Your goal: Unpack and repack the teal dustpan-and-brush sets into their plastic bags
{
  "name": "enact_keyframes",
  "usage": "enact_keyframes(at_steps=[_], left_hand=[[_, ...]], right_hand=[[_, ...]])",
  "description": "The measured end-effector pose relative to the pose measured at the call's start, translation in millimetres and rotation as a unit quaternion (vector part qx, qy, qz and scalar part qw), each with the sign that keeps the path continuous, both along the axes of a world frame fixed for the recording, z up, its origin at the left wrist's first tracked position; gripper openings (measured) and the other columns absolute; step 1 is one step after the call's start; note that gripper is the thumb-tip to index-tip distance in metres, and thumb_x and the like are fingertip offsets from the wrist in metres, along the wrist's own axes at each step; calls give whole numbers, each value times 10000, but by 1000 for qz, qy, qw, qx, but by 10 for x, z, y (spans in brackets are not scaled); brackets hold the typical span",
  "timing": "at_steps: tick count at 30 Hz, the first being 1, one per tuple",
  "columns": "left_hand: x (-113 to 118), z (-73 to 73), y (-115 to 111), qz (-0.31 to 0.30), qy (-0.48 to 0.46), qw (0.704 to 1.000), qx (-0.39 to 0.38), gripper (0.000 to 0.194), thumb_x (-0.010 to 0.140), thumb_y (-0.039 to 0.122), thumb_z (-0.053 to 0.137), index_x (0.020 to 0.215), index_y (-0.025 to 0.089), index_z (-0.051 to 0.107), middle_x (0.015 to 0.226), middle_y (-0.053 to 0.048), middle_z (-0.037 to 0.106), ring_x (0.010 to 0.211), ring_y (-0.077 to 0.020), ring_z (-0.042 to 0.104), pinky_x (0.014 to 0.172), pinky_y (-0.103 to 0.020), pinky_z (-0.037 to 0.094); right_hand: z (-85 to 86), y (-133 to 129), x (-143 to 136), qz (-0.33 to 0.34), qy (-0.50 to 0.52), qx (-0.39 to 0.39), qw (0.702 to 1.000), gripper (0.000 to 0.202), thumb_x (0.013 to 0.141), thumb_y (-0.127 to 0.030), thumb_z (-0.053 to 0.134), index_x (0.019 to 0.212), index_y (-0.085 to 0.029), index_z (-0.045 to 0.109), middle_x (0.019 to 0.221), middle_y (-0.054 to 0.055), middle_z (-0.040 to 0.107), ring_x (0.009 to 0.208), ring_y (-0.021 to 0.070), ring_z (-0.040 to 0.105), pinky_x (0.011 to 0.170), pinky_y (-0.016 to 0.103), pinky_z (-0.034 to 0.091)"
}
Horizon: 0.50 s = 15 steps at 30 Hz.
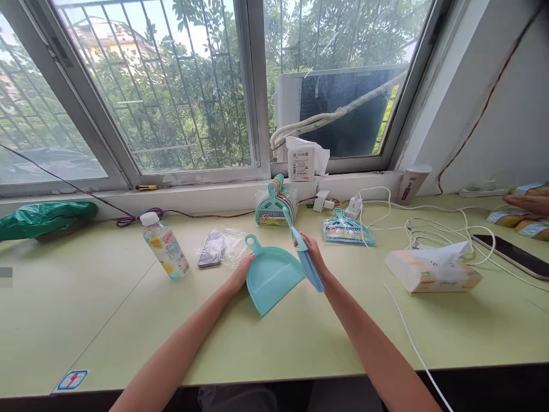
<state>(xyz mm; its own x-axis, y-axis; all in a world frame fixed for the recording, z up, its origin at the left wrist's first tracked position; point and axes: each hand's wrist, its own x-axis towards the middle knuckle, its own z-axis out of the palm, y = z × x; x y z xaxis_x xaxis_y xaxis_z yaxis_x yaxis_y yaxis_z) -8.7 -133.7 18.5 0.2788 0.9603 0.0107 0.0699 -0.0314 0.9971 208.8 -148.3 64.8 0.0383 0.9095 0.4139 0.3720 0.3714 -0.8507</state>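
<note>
A light-blue dustpan (pixel 272 274) is held tilted just above the table, its ring handle pointing away from me. My left hand (pixel 241 273) grips its left edge, with the fingers partly hidden behind the pan. In my right hand (pixel 314 256) is a small matching brush (pixel 306 254), held on edge against the dustpan's right side, bristles toward me. Beyond them, a stack of packaged dustpan sets (pixel 275 206) leans at the wall. Another packaged set (pixel 347 229) lies flat to the right. A clear plastic bag (pixel 235 246) rests left of the dustpan, beside a phone (pixel 211 250).
A drink bottle (pixel 165 246) stands on the left, near a green bag (pixel 47 218). On the right are a tissue pack (pixel 433 272), white cables (pixel 429 232), a dark phone (pixel 514 256) and a cup (pixel 412 184). Another person's hand (pixel 527 202) touches wrapped packages at far right.
</note>
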Motion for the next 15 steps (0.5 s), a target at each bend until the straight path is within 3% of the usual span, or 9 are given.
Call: enact_keyframes(at_steps=[2,4,7,10,15], left_hand=[[-28,6,11,8,67,997,37,447,812,540,421,843,137,613,825,-64,638,812,-209,560,769,-329,433],[-46,27,-12,10,169,981,96,423,824,524,390,674,157,535,680,-24,550,686,-164,486,656,-292,376],[-71,74,-56,26,308,935,172,423,857,470,344,556,174,377,556,17,373,578,-120,344,571,-278,247],[-108,131,-75,48,369,907,196,393,871,405,326,555,175,360,544,19,369,572,-119,334,572,-279,224],[-156,187,-84,25,397,896,195,392,863,472,375,655,177,527,639,-5,557,623,-140,471,585,-260,275]], right_hand=[[21,16,160,-90,-145,29,985,344,898,-470,368,696,-211,470,743,24,567,732,176,522,681,296,374],[-33,33,272,-154,-308,31,938,304,881,-424,439,707,-191,531,800,58,612,827,206,542,741,320,355],[-188,81,349,-164,-469,-9,868,283,898,-350,426,806,-159,614,886,114,658,915,241,563,780,343,347],[-292,132,388,-153,-527,-38,835,330,926,-324,370,923,-137,643,943,141,674,978,257,566,796,350,354],[-266,159,487,-150,-544,-86,821,337,923,-327,382,974,-123,645,1018,159,666,1032,253,565,810,335,366]])
